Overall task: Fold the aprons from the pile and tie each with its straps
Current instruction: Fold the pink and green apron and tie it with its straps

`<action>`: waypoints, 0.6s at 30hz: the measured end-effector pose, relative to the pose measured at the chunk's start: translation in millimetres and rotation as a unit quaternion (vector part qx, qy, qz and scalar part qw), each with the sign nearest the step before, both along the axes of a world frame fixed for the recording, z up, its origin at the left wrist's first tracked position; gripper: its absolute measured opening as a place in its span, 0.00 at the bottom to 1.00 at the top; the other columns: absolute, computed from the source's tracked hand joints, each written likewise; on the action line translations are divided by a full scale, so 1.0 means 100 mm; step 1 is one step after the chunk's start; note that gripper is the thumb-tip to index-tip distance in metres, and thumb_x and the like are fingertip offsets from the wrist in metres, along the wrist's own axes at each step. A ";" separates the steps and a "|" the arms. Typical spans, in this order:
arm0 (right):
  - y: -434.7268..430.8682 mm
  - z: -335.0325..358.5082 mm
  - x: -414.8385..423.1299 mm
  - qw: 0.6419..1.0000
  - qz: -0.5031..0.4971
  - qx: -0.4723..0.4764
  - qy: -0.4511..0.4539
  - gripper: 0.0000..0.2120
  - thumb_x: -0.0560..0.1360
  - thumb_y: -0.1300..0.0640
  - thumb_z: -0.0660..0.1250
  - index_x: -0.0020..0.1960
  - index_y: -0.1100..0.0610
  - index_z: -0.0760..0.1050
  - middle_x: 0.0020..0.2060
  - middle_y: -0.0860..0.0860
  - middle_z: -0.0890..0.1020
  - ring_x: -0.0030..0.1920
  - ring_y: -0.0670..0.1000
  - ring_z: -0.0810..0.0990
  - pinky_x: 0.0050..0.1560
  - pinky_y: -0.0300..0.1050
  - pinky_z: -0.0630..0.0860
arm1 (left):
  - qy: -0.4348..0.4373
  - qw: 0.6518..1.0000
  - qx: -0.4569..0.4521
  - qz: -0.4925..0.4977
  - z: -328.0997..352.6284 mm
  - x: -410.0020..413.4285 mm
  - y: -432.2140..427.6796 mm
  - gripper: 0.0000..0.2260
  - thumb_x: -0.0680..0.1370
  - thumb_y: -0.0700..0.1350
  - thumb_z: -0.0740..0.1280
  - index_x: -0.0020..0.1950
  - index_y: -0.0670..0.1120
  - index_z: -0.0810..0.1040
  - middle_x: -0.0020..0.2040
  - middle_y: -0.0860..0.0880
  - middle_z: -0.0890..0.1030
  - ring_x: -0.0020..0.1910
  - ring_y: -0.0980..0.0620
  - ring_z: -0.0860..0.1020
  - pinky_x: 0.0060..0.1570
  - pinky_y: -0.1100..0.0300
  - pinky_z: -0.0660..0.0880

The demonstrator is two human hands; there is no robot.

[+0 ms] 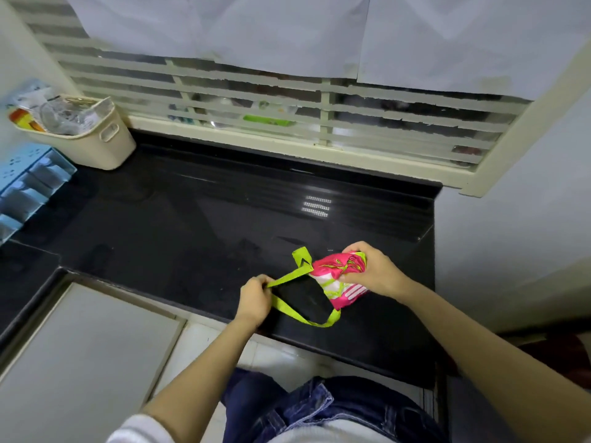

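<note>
Pinching the lime-green fabric strap (289,276), your left hand (254,298) draws it taut.
Your right hand (372,273) clamps the folded pink satin apron bundle (339,276) on the glossy black stone counter (192,219); it looks soft, light and slippery, so grip the bundle's middle.
</note>
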State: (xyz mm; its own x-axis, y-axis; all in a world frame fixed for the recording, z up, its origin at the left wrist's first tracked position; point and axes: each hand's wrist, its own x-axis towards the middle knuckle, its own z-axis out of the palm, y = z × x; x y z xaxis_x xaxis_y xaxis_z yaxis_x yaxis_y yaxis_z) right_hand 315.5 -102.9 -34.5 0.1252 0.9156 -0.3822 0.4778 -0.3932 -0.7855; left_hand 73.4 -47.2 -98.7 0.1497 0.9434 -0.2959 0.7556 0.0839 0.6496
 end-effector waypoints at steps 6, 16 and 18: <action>0.30 0.10 -0.05 0.994 0.101 -0.018 -0.040 0.23 0.66 0.58 0.77 0.55 0.50 0.69 0.46 0.47 0.80 0.47 0.44 0.80 0.45 0.36 0.76 | -0.120 0.971 0.096 0.182 0.77 -0.47 0.67 0.15 0.74 0.29 0.57 0.48 0.45 0.79 0.43 0.43 0.81 0.30 0.53 0.77 0.37 0.59 0.74; 0.85 0.00 -0.76 0.975 0.205 -0.054 -0.069 0.23 0.66 0.57 0.77 0.53 0.53 0.66 0.47 0.49 0.80 0.46 0.46 0.80 0.48 0.37 0.76 | -0.521 0.842 0.044 0.132 2.50 -0.75 1.17 0.18 0.75 0.24 0.51 0.47 0.42 0.75 0.41 0.47 0.76 0.34 0.55 0.79 0.35 0.65 0.76; 1.02 0.00 -0.96 0.960 0.248 -0.094 -0.094 0.26 0.67 0.56 0.77 0.56 0.54 0.65 0.47 0.48 0.78 0.46 0.45 0.77 0.43 0.31 0.72 | -0.492 0.866 0.044 0.074 2.74 -0.88 1.22 0.18 0.73 0.25 0.50 0.48 0.44 0.72 0.42 0.47 0.76 0.26 0.56 0.73 0.27 0.66 0.68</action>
State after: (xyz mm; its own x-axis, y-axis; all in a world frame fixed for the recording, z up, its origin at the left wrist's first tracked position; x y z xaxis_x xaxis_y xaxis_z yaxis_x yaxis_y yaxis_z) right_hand 219.4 -1.4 -34.0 -0.2254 0.7973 -0.5599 0.7690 -0.2072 -0.6047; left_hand -14.6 74.5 175.5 0.1648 0.9861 -0.0195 -0.1825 0.0499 0.9819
